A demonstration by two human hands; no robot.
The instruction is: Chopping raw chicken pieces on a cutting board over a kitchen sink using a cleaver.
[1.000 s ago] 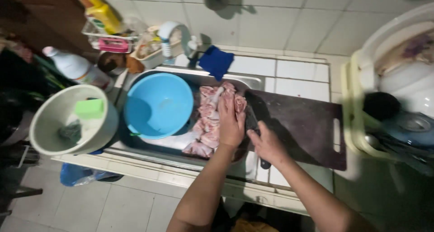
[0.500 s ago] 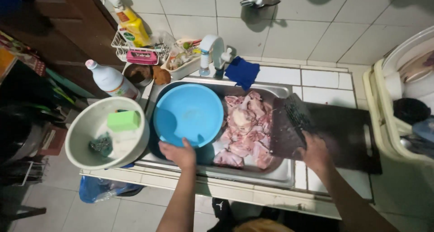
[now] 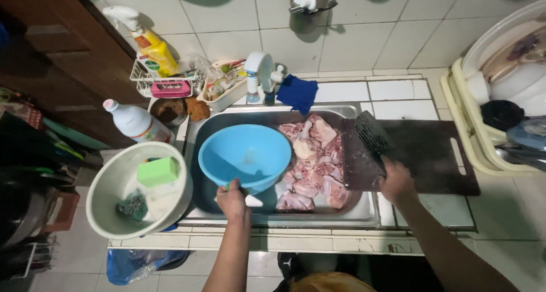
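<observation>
Left hand (image 3: 232, 202) fingers pinching blue bowl (image 3: 244, 155) near rim; right hand (image 3: 395, 181) gripping cleaver (image 3: 372, 134), raw chicken (image 3: 313, 161) lying between.

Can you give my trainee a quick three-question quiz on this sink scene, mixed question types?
1. True or false: the left hand has its grip on the near rim of the blue bowl.
2. Multiple choice: the raw meat pieces lie A) on the dark cutting board, B) in the metal sink, C) in the white basin.
3. Fill in: the right hand holds a ____ over the board.

Key:
1. True.
2. B; they lie beside the blue bowl.
3. Cleaver, its blade pointing away from the person.
</observation>
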